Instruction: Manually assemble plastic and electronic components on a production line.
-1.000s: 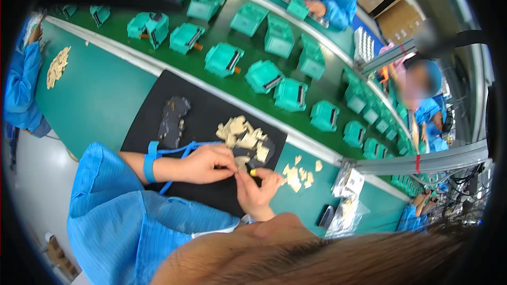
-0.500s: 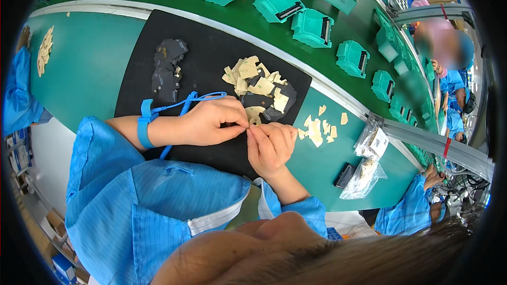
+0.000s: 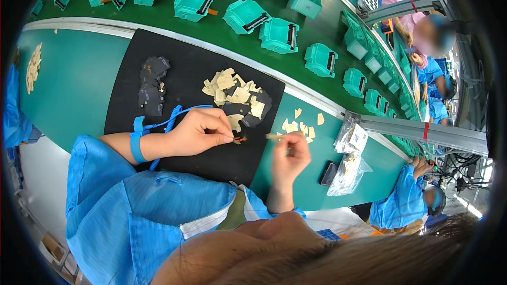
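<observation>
Over the black mat (image 3: 182, 68), my left hand (image 3: 203, 132) pinches a small thin piece with an orange end (image 3: 240, 140), too small to name. A blue strap with a coiled cord goes round that wrist (image 3: 138, 140). My right hand (image 3: 291, 153) is apart from it, at the mat's right edge, its fingers closed on a cream paper piece (image 3: 273, 137). Just beyond my hands lies a heap of cream paper pieces (image 3: 227, 87) mixed with dark grey flat pieces (image 3: 256, 116). A stack of dark flat pieces (image 3: 151, 87) rests on the mat's left side.
Loose cream scraps (image 3: 303, 128) lie right of the mat, near clear plastic bags (image 3: 348, 171) and a small black box (image 3: 328, 173). More cream pieces (image 3: 34, 68) are at far left. Beyond a metal rail (image 3: 211, 47), teal trays (image 3: 279, 35) stand on a green belt.
My hands have come apart; the right has moved to the right with a cream paper piece. The left keeps its pinch, now with a small orange-ended piece showing. The whole view has shifted slightly.
</observation>
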Tool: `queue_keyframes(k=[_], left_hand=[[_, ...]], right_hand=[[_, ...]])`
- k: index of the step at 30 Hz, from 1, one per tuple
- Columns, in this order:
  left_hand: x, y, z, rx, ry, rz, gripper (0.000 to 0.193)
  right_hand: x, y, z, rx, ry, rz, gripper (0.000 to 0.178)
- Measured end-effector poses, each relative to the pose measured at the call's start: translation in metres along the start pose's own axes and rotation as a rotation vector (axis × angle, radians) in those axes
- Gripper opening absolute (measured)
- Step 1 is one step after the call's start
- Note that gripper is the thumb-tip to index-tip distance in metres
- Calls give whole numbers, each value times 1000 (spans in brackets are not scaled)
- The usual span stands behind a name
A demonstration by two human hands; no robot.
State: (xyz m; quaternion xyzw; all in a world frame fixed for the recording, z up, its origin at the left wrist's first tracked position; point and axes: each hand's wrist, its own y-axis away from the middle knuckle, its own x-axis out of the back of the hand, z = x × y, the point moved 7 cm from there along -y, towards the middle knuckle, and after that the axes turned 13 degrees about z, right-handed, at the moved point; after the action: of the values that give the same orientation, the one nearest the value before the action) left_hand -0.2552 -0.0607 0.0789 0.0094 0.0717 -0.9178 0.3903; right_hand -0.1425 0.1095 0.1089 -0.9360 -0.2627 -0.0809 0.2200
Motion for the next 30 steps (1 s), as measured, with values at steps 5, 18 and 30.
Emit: queue_keyframes(k=[5,18,30], left_hand=[[-14,2,-6,180,176,-13,5],[-34,-3,-18,334,530,74,6],[-32,-7,-16,309,473,43,7]], right_hand=[[45,-13,35,6,427,-8,2],[-26,20,-1,-288,-150,-253,4],[-33,19,-17,-106,-171,-261,11]])
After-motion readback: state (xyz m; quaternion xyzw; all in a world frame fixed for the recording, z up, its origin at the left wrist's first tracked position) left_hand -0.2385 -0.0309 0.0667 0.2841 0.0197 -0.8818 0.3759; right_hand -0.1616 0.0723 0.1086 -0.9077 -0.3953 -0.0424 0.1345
